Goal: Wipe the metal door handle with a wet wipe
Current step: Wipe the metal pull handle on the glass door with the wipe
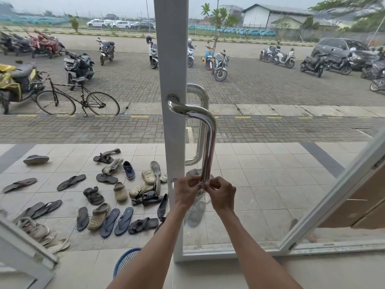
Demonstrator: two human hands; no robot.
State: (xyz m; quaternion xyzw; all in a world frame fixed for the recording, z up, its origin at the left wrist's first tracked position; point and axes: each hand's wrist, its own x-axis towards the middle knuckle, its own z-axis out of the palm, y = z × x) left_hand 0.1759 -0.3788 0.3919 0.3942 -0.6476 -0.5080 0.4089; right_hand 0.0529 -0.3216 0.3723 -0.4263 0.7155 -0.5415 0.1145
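Observation:
A shiny metal pull handle (208, 138) is fixed to the white frame of a glass door (174, 80), bending from its upper mount down to a lower mount. My left hand (186, 193) and my right hand (221, 193) meet at the handle's lower end. Both pinch a small thin pale thing (201, 185) between their fingertips, held against the bar; it is mostly hidden, and I cannot tell whether it is a wipe or its packet. A second handle (199, 94) shows through the glass on the outer side.
A blue plastic basket (125, 262) stands on the floor by my left forearm. Beyond the glass, several sandals and shoes (108, 197) lie on the tiled porch, with a bicycle (77, 101) and parked scooters on the paving. An open window frame (333, 197) slants at right.

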